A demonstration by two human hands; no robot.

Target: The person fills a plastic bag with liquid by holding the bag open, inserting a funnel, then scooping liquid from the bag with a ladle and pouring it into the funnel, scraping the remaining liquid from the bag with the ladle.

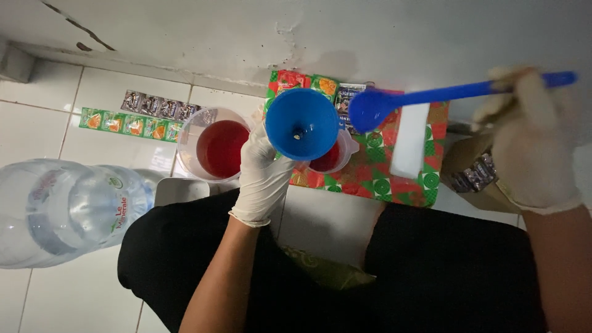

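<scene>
The left hand [264, 176], in a white glove, has its grip clamped around the stem of a blue funnel [301, 124], holding it upright with the wide mouth facing up. The funnel sits above a small clear container of red liquid [330, 159], which it largely hides; whether the spout enters that container cannot be told.

The right hand [535, 145], also gloved, has its grip clamped on the far end of a blue long-handled spoon [431, 97]. The spoon bowl hangs just beside the funnel rim, on its right, and appears empty.

A clear measuring jug of red liquid [216, 147] stands just left of the funnel on the white tiled floor [37, 123]. Strips of drink sachets [132, 123] lie behind the jug, near the wall. A patterned red-and-green sheet [394, 179] lies under the small container. A large clear water bottle [61, 209] lies at the left, beside the person's knee.
</scene>
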